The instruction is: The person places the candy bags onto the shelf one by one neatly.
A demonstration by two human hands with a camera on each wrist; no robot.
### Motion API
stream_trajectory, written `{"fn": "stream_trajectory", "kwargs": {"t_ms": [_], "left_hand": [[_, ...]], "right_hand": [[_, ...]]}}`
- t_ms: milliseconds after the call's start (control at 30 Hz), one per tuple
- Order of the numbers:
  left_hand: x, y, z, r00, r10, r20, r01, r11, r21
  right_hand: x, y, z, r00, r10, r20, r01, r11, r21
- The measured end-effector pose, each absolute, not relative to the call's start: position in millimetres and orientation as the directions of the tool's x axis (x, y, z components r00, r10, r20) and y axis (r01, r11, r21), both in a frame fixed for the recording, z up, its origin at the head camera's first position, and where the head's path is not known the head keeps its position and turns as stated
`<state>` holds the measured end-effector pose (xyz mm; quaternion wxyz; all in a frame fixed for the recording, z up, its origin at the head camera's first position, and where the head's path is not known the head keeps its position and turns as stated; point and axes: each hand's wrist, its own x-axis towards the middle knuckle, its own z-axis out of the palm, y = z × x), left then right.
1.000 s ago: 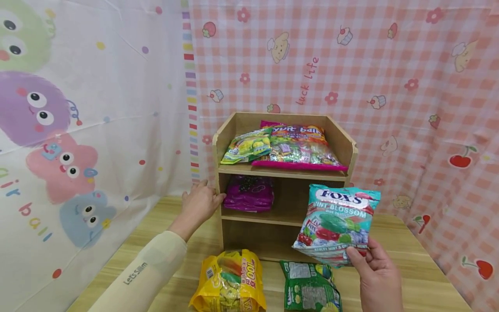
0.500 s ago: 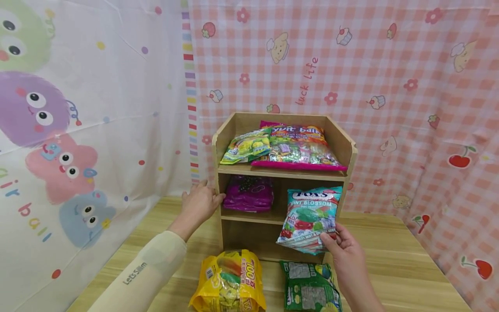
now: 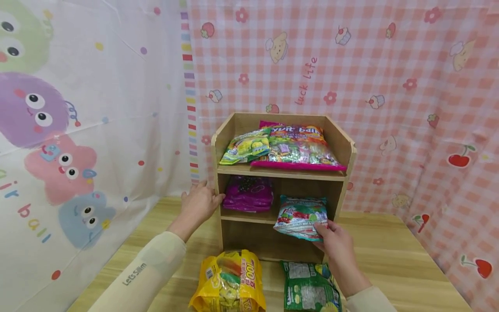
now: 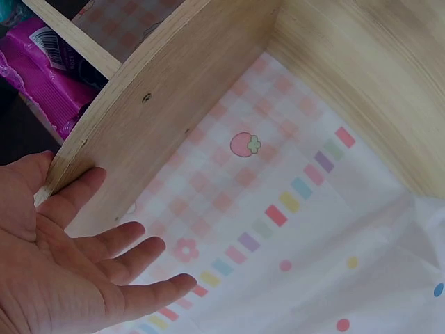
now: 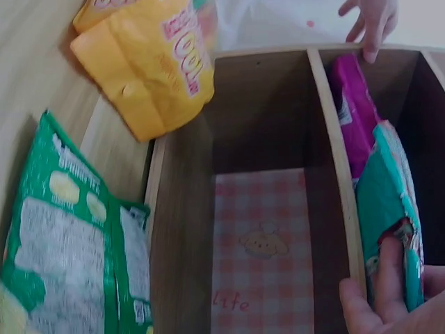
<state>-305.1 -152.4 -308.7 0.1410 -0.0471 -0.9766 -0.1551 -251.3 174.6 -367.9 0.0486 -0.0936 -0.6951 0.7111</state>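
My right hand (image 3: 338,245) pinches the lower right corner of a teal bag of Fox's mint candy (image 3: 302,216), thumb on top. The bag tilts at the front of the middle compartment of a small wooden shelf (image 3: 282,174). In the right wrist view, the teal bag (image 5: 382,188) is beside a purple bag (image 5: 354,111). My left hand (image 3: 199,201) grips the front edge of the shelf's left side panel. In the left wrist view, the thumb and index finger of the left hand (image 4: 76,257) straddle that edge, with the other fingers spread.
On the top shelf lie a Fruit balls candy bag (image 3: 298,149) and a small yellow-green bag (image 3: 247,146). A yellow candy bag (image 3: 230,281) and a green bag (image 3: 312,288) stand on the wooden table (image 3: 382,247) before the shelf. Printed cloths hang behind and at the sides.
My right hand has carried the teal candy bag left and down from the right of the shelf to the front of the middle compartment, tilting it flatter. The left hand has stayed put.
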Motion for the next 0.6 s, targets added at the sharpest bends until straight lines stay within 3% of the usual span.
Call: {"fn": "stream_trajectory", "kwargs": {"t_ms": [133,233,367,500,600], "left_hand": [[-304.8,-152.7,-310.7,-0.961,0.049,0.273,0.132,0.947,0.294],[-305.2,-152.3,-311.0,-0.960,0.047,0.274,0.134,0.943,0.306],[-306.7,-151.9,-310.0,-0.956,0.047,0.291,0.141,0.940,0.310],[-306.4,-152.4,-309.1,-0.955,0.047,0.294,0.141,0.941,0.308],[-305.8,-153.6,-310.2,-0.953,0.049,0.298,0.144,0.941,0.306]], "right_hand": [[-251.0,178.5,-372.5,-0.983,0.166,-0.071,0.066,-0.035,-0.997],[-243.2,182.8,-376.2,-0.986,0.165,-0.019,0.028,0.051,-0.998],[-227.6,185.8,-377.3,-0.964,0.222,0.147,-0.057,0.368,-0.928],[-215.5,181.7,-374.9,-0.901,0.177,0.396,-0.164,0.706,-0.689],[-216.0,177.8,-378.7,-0.772,-0.035,0.635,-0.324,0.881,-0.344]]}}
